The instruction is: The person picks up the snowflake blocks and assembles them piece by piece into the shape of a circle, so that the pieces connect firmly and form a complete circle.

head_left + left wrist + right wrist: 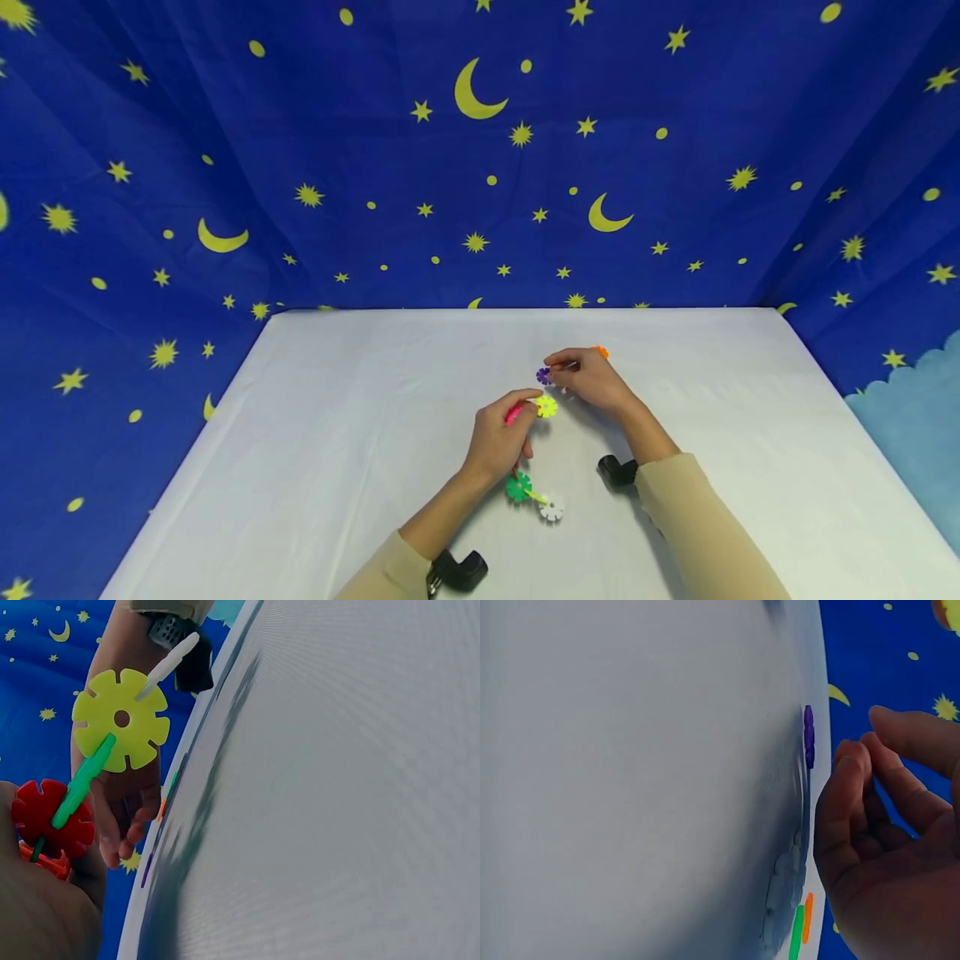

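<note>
My left hand (pixel 498 437) holds a chain of interlocking notched flower discs. A pink disc (pixel 513 414) lies at its fingers, beside a yellow disc (pixel 548 411). Below the hand, the chain continues through a red disc (pixel 34 814), a green disc (pixel 513 492), a second yellow disc (pixel 142 727) and a white disc (pixel 551 513). My right hand (pixel 594 382) is over the table with thumb and fingers apart, nothing between them. Nearest its fingertips, a purple disc (pixel 809 739) lies on the table.
Beyond the right hand lies an orange disc (pixel 601 352); a loose green disc (pixel 796 934) shows beside it in the right wrist view. A white-covered table (pixel 360 400) meets a blue star-and-moon cloth (pixel 390 167) at the back and sides. Black devices (pixel 617 472) sit at both wrists.
</note>
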### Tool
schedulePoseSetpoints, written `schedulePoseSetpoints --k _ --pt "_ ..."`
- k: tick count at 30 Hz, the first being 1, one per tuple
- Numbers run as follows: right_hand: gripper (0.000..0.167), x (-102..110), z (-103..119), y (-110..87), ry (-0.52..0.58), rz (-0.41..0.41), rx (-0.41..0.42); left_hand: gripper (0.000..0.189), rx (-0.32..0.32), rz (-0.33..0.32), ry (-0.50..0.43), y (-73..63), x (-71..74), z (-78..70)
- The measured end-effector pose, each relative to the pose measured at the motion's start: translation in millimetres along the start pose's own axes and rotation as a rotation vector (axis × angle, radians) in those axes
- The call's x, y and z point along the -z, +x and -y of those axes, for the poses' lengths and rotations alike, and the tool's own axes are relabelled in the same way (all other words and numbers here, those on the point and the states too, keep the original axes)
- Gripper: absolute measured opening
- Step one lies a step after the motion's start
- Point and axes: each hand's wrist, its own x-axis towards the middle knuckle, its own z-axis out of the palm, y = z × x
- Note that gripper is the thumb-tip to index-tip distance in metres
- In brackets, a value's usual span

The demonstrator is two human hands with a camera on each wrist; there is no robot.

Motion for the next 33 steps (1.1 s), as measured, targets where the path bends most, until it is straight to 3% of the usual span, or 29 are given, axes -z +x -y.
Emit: schedulePoseSetpoints --k 10,15,24,29,33 --pt "0.029 -5.2 -0.4 11.0 -0.256 -0.037 0.079 0.022 -0.007 -0.002 -0.007 0.6 -1.1 1.5" --pt "0.026 -5.7 1.1 12.0 -0.313 -0.043 0.057 0.023 -0.003 -0.005 -0.007 0.7 -1.1 0.6" --pt "0.025 -4.4 -0.6 10.0 -0.203 -0.063 0.044 0.025 0.0 -0.005 0.009 0.8 0.2 -0.3" --pt "0.011 2.0 -2.8 0.9 -0.092 0.012 0.023 0.027 0.006 -0.003 0.008 0.6 -0.1 1.2" --pt "0.012 8.7 -2.3 -9.2 -0.038 0.041 0.006 0.025 0.018 -0.008 0.01 0.6 -0.4 1.6"
